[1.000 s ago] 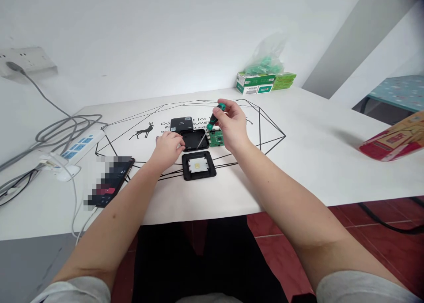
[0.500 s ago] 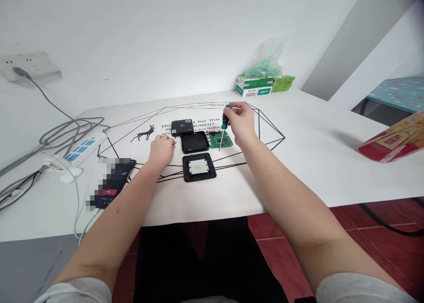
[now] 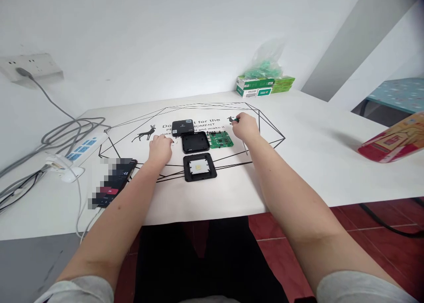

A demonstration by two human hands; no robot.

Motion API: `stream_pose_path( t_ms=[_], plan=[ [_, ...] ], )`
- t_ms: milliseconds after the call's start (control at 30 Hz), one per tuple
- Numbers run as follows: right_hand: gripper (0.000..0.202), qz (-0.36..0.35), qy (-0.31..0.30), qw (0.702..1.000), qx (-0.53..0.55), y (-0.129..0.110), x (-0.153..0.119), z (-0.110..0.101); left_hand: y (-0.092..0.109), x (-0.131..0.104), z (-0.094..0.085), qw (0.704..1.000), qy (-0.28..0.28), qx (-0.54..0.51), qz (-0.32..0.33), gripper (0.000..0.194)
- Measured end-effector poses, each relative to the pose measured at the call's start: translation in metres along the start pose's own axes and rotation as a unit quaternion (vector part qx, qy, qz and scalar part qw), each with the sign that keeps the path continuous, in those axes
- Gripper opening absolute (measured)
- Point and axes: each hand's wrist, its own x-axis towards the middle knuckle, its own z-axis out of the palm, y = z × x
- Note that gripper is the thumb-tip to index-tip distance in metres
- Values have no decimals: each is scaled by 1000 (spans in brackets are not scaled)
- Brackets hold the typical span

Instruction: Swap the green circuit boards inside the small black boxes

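Note:
My left hand [image 3: 160,149] rests on the white tabletop, fingers loosely bent and slightly apart. Tiny dark specks, too small to name, lie by its fingertips. My right hand [image 3: 246,126] is closed around the green-and-black handle of a screwdriver [image 3: 245,147], whose thin shaft slants down to the right of the green circuit board [image 3: 221,139]. Left of the board lies an open black plastic case [image 3: 195,142]. A black lid with labels [image 3: 183,127] overlaps its back edge. Nearer me sits a black cover [image 3: 199,177] with a silver metal plate [image 3: 200,166] inside.
At the left are a phone [image 3: 124,175], a white power strip [image 3: 84,148] and looped grey cables [image 3: 71,128]. Green boxes [image 3: 255,82] with a plastic bag [image 3: 266,60] stand against the wall. A red-and-yellow package [image 3: 391,144] lies at the right.
My right hand has moved right with the screwdriver, away from the circuit board, and the handle has tipped lower. My left hand has shifted slightly left, uncovering the tiny specks.

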Motion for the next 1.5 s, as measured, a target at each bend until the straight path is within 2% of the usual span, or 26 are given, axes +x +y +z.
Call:
stream_pose_path(
  t_ms=[167, 433, 733, 833, 933, 1033, 1067, 1133, 1167, 1200, 1233, 1300, 1333, 1500],
  plan=[
    [41, 10, -57, 996, -68, 4, 2, 5, 0, 1, 2, 1000, -3, 7, 5, 47],
    [38, -9, -108, 990, -94, 7, 4, 21, 5, 3, -1, 999, 26, -15, 12, 46],
    [42, -9, -128, 985, -113, 5, 2, 21, 7, 2, -6, 995, 79, -55, -14, 44],
    [44, -6, -130, 984, -119, 1, -2, 16, 8, 2, -8, 993, 78, -90, -22, 39],
    [48, -4, -123, 984, -129, -4, -9, 11, 14, -3, -12, 986, 54, -152, 34, 41],
    [49, -15, -102, 985, -140, -12, -17, 5, 19, -15, -17, 968, -6, -181, 175, 65],
    [47, -32, -90, 986, -140, -16, -21, 2, 21, -19, -18, 960, -40, -181, 211, 73],
    [39, -118, -78, 983, -118, -24, -29, -4, 21, -24, -19, 949, -106, -170, 242, 86],
    [31, -169, -106, 975, -99, -28, -34, -7, 21, -25, -19, 947, -130, -162, 245, 91],
    [23, -221, -165, 958, -73, -33, -39, -10, 20, -26, -19, 946, -146, -152, 245, 96],
    [18, -265, -247, 931, -44, -37, -45, -13, 19, -25, -18, 947, -155, -142, 243, 100],
    [19, -347, -393, 852, 6, -45, -59, -17, 16, -23, -18, 947, -160, -129, 245, 103],
    [25, -370, -428, 824, 16, -49, -65, -17, 15, -21, -17, 947, -160, -126, 250, 102],
    [49, -401, -441, 803, -13, -61, -84, -11, 13, -18, -16, 937, -158, -135, 283, 92]
  ],
)
